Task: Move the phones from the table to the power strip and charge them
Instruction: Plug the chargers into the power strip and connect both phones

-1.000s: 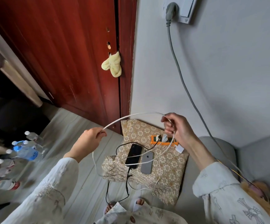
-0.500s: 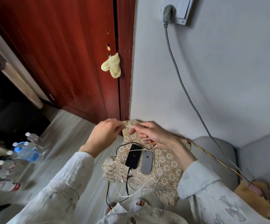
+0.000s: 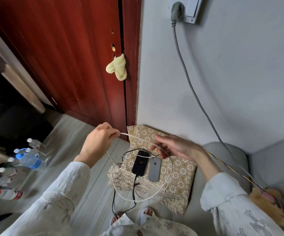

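left hand [image 3: 98, 142] pinches the white cable [image 3: 137, 137] above both phones [image 3: 147, 165], right hand [image 3: 177, 147] blurry, fingers loosely spread around it

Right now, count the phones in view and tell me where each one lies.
2. The black phone lies on the patterned cloth, a black cable at its near end; the grey phone lies beside it. None seem hidden.

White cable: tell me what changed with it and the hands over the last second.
The hands came together, then parted again: left hand pinches the white cable taut; right hand has loosened, fingers spread. The cable's slack hangs lower. Black phone and grey phone stayed put on the patterned cloth.
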